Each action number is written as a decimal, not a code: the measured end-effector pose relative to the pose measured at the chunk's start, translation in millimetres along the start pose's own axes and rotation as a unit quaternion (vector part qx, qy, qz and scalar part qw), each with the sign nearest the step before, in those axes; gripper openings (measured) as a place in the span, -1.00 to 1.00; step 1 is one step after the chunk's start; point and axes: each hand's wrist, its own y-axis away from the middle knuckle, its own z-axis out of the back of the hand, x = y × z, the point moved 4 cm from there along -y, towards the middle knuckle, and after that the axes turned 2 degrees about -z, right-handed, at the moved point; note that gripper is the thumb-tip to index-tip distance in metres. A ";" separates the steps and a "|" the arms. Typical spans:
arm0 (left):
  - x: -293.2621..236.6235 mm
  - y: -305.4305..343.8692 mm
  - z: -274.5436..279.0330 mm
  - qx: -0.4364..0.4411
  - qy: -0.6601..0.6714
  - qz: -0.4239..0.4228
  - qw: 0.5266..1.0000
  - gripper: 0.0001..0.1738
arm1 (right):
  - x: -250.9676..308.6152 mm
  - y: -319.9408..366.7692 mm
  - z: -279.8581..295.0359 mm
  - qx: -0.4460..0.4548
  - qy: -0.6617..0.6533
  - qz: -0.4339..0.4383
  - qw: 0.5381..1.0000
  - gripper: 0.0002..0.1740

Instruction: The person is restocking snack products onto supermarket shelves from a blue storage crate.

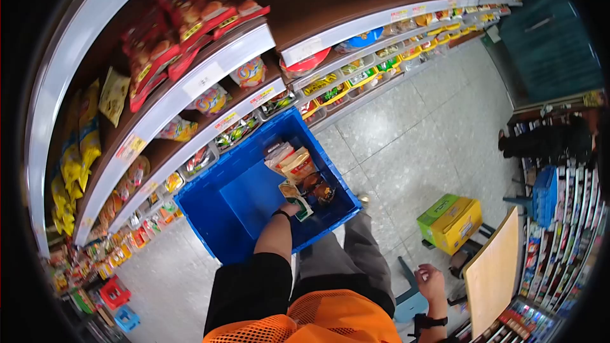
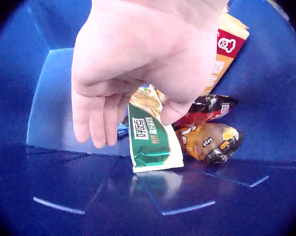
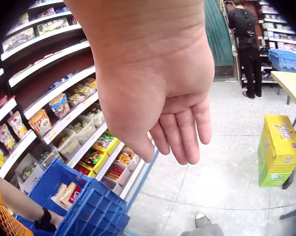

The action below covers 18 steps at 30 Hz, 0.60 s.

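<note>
My left hand (image 1: 289,208) reaches down into a blue crate (image 1: 244,200). In the left wrist view the left hand (image 2: 133,118) has its thumb and forefinger on either side of the top of a green snack packet (image 2: 150,140), pinching it. The packet's lower end is down by the crate wall (image 2: 89,196). Beside it lie a brown packet (image 2: 209,142), a dark red one (image 2: 207,105) and an orange one (image 2: 229,44). My right hand (image 1: 431,279) hangs at my side holding nothing, its fingers (image 3: 180,135) straight.
Snack shelves (image 1: 190,82) curve along the left behind the crate (image 3: 89,206). A yellow and green carton (image 1: 454,222) sits on the tiled floor beside a wooden table (image 1: 492,273). A person in black (image 3: 246,34) stands at far shelves.
</note>
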 end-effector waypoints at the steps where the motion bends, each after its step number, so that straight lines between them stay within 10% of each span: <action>1: 8.5 -5.2 -4.6 -0.002 0.001 0.033 0.999 -0.20 | 9.7 -12.8 7.7 0.006 -0.005 0.009 1.000 -0.69; 9: -18.7 27.2 3.9 0.003 0.099 0.085 0.992 0.15 | 33.7 -138.0 -0.2 0.074 0.110 0.209 0.969 -0.73; 18: -17.0 -28.1 -27.5 -0.043 -0.004 0.198 0.979 0.37 | 9.7 -169.5 9.5 0.072 0.028 0.156 0.985 -0.80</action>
